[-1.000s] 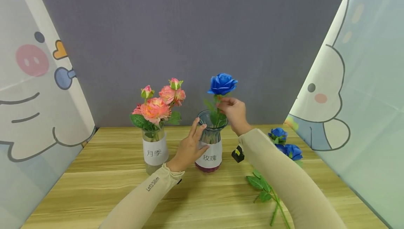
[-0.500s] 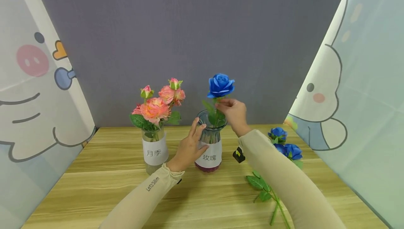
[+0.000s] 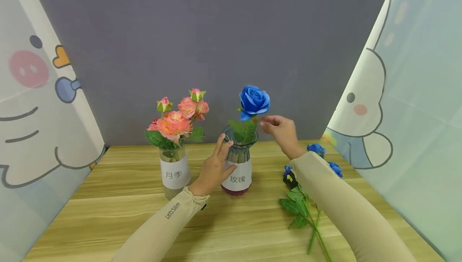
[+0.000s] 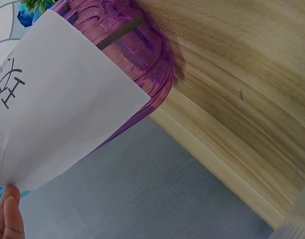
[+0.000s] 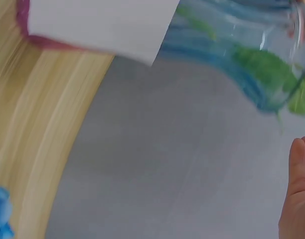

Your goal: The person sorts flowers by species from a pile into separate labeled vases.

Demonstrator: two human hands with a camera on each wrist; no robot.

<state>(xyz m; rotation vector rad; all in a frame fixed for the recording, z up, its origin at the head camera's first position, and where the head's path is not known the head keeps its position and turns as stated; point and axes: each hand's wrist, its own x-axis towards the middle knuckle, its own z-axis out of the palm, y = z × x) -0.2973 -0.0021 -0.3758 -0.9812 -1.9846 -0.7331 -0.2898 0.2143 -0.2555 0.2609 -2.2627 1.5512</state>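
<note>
A blue rose [image 3: 254, 100] stands with its stem and green leaves in a glass vase [image 3: 236, 154], blue-grey at the neck and purple at the base. Round the vase's middle runs a white paper label [image 4: 68, 104] with Chinese writing. My left hand [image 3: 213, 169] rests against the vase's left side, fingers extended near the rim and thumb across the label. To the right of the rose's leaves is my right hand [image 3: 281, 133], its fingers loosely bent and nothing held. In the right wrist view the right hand [image 5: 299, 189] is apart from the vase mouth.
Left of it, a labelled glass vase [image 3: 175, 173] holds pink-orange flowers [image 3: 175, 124]. On the table's right side lie several blue roses [image 3: 316, 149] with leafy stems [image 3: 299, 206], partly hidden by the right sleeve. A grey panel [image 3: 216, 53] stands behind the table.
My right hand has let go of the blue rose's stem and moved right. The rose sits slightly lower, its bloom tipped forward. The left hand keeps its place on the vase.
</note>
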